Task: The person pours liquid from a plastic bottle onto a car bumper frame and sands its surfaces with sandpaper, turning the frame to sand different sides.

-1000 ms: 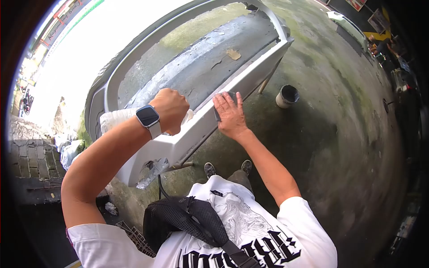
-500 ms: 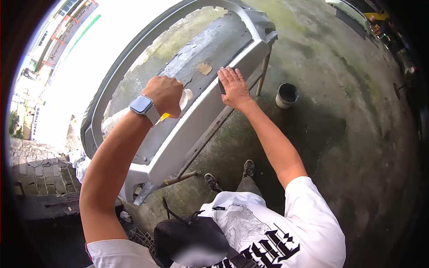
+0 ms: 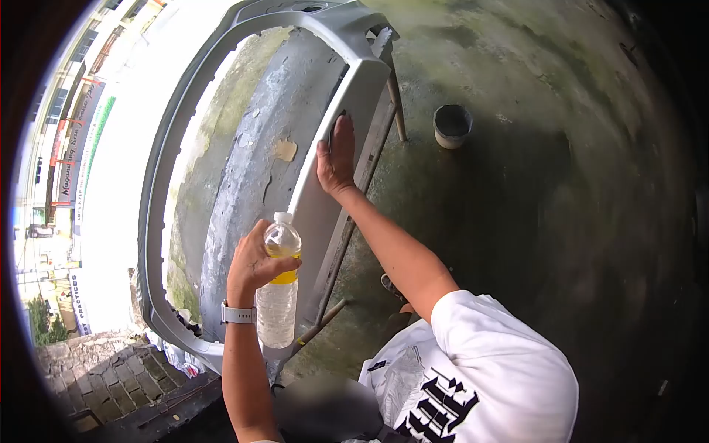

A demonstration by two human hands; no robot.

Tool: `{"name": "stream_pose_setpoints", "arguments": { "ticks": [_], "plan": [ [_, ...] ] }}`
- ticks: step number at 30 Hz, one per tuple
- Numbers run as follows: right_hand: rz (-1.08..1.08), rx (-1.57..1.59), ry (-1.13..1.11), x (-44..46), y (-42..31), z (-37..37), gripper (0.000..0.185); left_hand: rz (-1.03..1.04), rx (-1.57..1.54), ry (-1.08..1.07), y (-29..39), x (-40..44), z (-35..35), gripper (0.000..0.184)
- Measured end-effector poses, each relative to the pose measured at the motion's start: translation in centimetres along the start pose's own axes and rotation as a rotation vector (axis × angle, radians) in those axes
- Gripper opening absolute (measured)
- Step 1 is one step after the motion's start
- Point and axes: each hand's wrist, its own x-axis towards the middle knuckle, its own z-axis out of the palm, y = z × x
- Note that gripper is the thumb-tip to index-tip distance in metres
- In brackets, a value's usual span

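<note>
My left hand (image 3: 255,258) is wrapped around a clear plastic water bottle (image 3: 278,314) with a white cap and a yellow label. The bottle stands upright in the grip, with clear liquid inside. Against the sloping face of a grey car bumper (image 3: 362,70), my right hand (image 3: 338,159) lies with its fingers together and stretched along the surface. A dark flat pad (image 3: 330,137) shows only as a thin edge beside those fingers; the palm hides most of it.
The bumper rests on a stand with a metal rail and legs (image 3: 396,103). A bucket (image 3: 452,127) with dark contents stands on the stained concrete floor to the right. Stone paving (image 3: 111,376) lies at lower left, with buildings and signs (image 3: 77,140) beyond.
The bottle was tilted and is now upright, nearer to me. My right hand has turned on its edge along the bumper's face. The view has shifted, moving bumper and bucket leftward.
</note>
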Motion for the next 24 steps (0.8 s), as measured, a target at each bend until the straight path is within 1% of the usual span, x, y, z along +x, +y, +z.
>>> {"name": "stream_pose_setpoints", "arguments": {
  "ticks": [1,3,5,7,8,9,10,11,13,14,15,16,18,20,22,23,24],
  "plan": [
    [0.065,0.037,0.018,1.9,1.1,0.1,0.076,0.019,-0.028,0.011,0.1,0.4,0.0,0.068],
    [0.019,-0.023,0.066,2.1,1.5,0.4,0.076,0.036,-0.04,-0.005,0.4,1.4,-0.2,0.068],
    [-0.026,-0.001,0.039,-2.0,-0.4,0.2,0.077,0.038,-0.034,-0.04,0.9,2.3,-0.6,0.068],
    [-0.133,0.066,-0.019,-7.3,-4.3,-0.8,0.077,0.078,-0.031,-0.124,1.9,4.4,-1.7,0.067],
    [-0.117,0.062,0.01,-7.7,-4.6,-1.1,0.077,0.108,0.012,-0.156,1.7,5.9,-2.0,0.066],
    [-0.117,0.073,-0.021,-8.0,-4.8,-1.3,0.077,0.115,0.036,-0.173,2.6,6.8,-2.6,0.066],
    [-0.123,0.087,-0.059,-7.7,-4.6,-1.4,0.076,0.062,0.039,-0.236,3.8,7.9,-3.4,0.066],
    [-0.116,0.09,-0.042,-5.4,-3.6,-1.1,0.076,0.01,0.041,-0.293,4.7,9.1,-4.0,0.066],
    [-0.072,0.131,0.032,2.3,0.6,-0.5,0.075,0.021,0.095,-0.321,5.4,11.6,-4.6,0.068],
    [-0.1,0.096,0.046,6.3,3.6,0.2,0.074,0.018,0.069,-0.322,6.0,12.9,-4.7,0.069],
    [-0.122,0.061,0.061,9.1,6.0,0.8,0.074,0.014,0.045,-0.329,6.6,14.1,-4.7,0.07],
    [-0.105,0.061,0.068,10.3,6.6,0.7,0.074,0.01,0.057,-0.342,7.2,15.3,-4.6,0.07],
    [0.066,0.146,0.014,12.6,6.6,-0.5,0.073,0.016,-0.061,-0.348,8.6,17.7,-4.4,0.07],
    [0.044,0.232,0.064,9.0,4.9,0.0,0.074,0.009,-0.055,-0.371,10.1,19.9,-4.3,0.07],
    [-0.009,0.18,-0.014,5.0,2.3,-1.7,0.075,-0.004,-0.053,-0.389,11.1,21.5,-4.1,0.071],
    [-0.002,0.181,-0.011,5.1,2.9,-1.8,0.075,0.001,-0.037,-0.398,11.4,22.2,-4.1,0.071],
    [-0.04,0.192,-0.012,5.3,3.4,-1.8,0.076,0.004,-0.019,-0.406,11.7,22.7,-4.2,0.071]
  ]
}}
